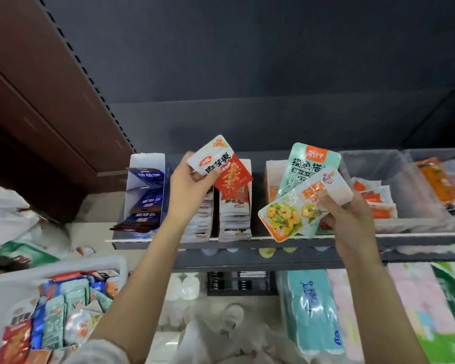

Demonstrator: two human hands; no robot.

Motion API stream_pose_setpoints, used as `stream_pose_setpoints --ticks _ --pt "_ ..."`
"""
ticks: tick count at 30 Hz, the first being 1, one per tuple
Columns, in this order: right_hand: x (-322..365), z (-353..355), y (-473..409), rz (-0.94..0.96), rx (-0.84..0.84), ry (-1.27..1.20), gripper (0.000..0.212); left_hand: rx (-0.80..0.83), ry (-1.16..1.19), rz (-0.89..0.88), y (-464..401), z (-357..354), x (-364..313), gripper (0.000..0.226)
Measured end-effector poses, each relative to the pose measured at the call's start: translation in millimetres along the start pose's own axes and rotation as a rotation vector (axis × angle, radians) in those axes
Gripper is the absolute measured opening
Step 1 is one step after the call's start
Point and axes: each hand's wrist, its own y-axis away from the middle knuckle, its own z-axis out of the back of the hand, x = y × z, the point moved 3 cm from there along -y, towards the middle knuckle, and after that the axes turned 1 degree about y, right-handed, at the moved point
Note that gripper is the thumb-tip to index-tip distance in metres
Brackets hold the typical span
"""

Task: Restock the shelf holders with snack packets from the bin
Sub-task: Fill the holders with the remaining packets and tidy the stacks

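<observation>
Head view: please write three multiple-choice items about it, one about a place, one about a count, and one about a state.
1. Where is the white plastic bin of mixed snack packets?
A. lower left, below the shelf
B. on the shelf, far right
C. behind the holders

2. How many packets does the right hand hold?
A. none
B. two
C. five

3. What state is the left hand in?
A. flat and empty
B. gripping the white-and-red snack packet
C. resting in the bin

Answers:
1 A: the bin sits at the lower left corner, under the shelf edge.
2 B: it holds the mint-green packet and, in front of it, the white-and-orange packet with the shrimp picture.
3 B: its fingers pinch that packet above the white cardboard holders.
</observation>
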Motion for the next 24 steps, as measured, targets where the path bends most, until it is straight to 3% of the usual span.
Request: stream_pose_setpoints --ticks 5,14,16,18,21,23,24 --pt "-1 -4 -2 -0.018 -0.031 -0.058 0.025 0.174 -0.36 -0.068 -14 -21 30 0.021" --pt "0 -14 -2 -0.021 -0.021 -0.06 0.027 0.032 -0.639 -0.293 -17 -6 32 0.02" --pt "-2 -17 -4 -0.034 -0.018 -0.047 0.023 0.14 -0.807 -0.403 -15 -16 34 0.018" --pt "-4 -19 -6 -0.048 -0.015 -0.032 0.019 0.351 -0.986 -0.467 -10 -29 40 0.017" --pt "-4 -23 -5 -0.063 0.015 -0.035 0.017 0.627 -1.231 -0.369 -5 -37 49 0.037" --pt "-4 -26 -3 -0.072 0.071 -0.048 0.017 0.677 -1.08 -0.255 -2 -34 42 0.047" --pt "-4 -28 -2 -0.079 0.107 -0.049 0.017 0.628 -0.805 -0.163 0 -31 32 0.047"
